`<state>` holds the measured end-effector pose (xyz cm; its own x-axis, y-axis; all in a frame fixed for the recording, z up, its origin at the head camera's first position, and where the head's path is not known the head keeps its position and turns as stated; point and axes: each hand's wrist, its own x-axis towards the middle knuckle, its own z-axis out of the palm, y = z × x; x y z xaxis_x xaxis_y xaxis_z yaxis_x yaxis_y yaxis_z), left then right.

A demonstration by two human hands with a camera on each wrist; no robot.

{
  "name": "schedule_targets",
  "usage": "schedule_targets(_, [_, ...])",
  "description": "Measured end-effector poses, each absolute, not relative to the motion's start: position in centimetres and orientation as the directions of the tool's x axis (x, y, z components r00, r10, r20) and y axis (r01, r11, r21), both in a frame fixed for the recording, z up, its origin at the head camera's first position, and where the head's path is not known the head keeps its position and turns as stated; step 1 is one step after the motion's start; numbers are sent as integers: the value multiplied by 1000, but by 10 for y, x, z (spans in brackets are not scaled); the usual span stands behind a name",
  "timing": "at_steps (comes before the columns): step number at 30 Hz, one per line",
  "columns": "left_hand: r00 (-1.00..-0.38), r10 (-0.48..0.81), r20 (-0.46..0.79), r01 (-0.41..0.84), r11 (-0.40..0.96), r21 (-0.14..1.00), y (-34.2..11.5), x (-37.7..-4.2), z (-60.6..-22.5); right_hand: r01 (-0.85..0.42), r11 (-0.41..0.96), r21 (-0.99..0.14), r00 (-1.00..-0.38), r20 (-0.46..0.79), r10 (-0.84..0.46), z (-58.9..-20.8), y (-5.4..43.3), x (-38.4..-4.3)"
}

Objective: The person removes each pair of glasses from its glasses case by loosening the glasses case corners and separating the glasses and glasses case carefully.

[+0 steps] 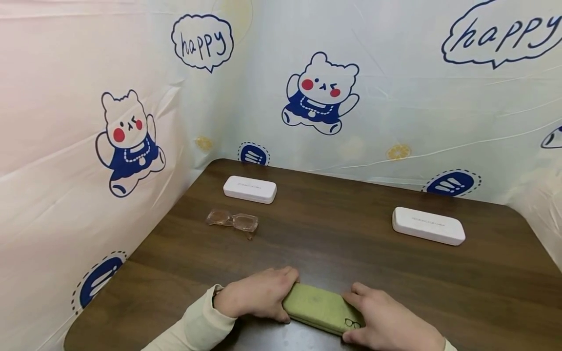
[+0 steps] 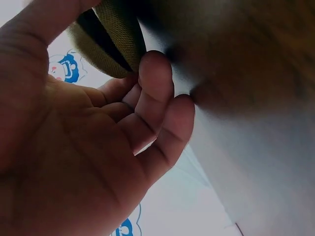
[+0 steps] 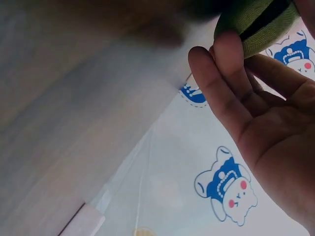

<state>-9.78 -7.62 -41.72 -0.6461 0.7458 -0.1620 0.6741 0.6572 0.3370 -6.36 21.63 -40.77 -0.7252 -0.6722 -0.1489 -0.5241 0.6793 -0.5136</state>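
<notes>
A green fabric glasses case [image 1: 319, 307] with a small glasses drawing on one corner lies near the table's front edge. My left hand [image 1: 262, 293] grips its left end, thumb on the near side and fingers on the far side. At the other end my right hand [image 1: 381, 317] holds it in the same manner. In the left wrist view the case [image 2: 120, 37] shows a dark seam along its side, with curled fingertips against it. The right wrist view shows the case end [image 3: 266, 24] between thumb and fingers.
Clear-framed glasses [image 1: 232, 220] lie on the brown table [image 1: 325, 229] at left. Behind them sits a white case [image 1: 250, 189], and another white case [image 1: 428, 225] is at the right. Printed curtains [image 1: 386, 97] hang around the table.
</notes>
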Motion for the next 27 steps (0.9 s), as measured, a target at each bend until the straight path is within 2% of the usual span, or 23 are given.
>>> schedule_targets(4, [-638, 752, -168, 669, 649, 362, -77, -99, -418, -528, 646, -550, -703, -143, -696, -405, 221, -66])
schedule_targets(10, [-637, 742, -209, 610, 651, 453, -77, -102, -418, -598, 547, -586, -671, -6, -741, -405, 232, -70])
schedule_targets(14, [-648, 712, -272, 523, 675, 520, -77, -105, -417, -517, 471, -715, -667, -10, -745, -405, 237, -75])
schedule_targets(19, [-673, 652, -349, 442, 733, 518, -82, -112, -420, -417, 437, -797, -675, -51, -736, -407, 238, -81])
schedule_targets(23, [-680, 634, -367, 428, 751, 503, -86, -115, -425, -409, 441, -799, -696, -39, -717, -409, 236, -80])
schedule_targets(27, [-681, 641, -353, 435, 743, 509, -86, -116, -427, -492, 549, -676, -748, 5, -664, -405, 233, -75])
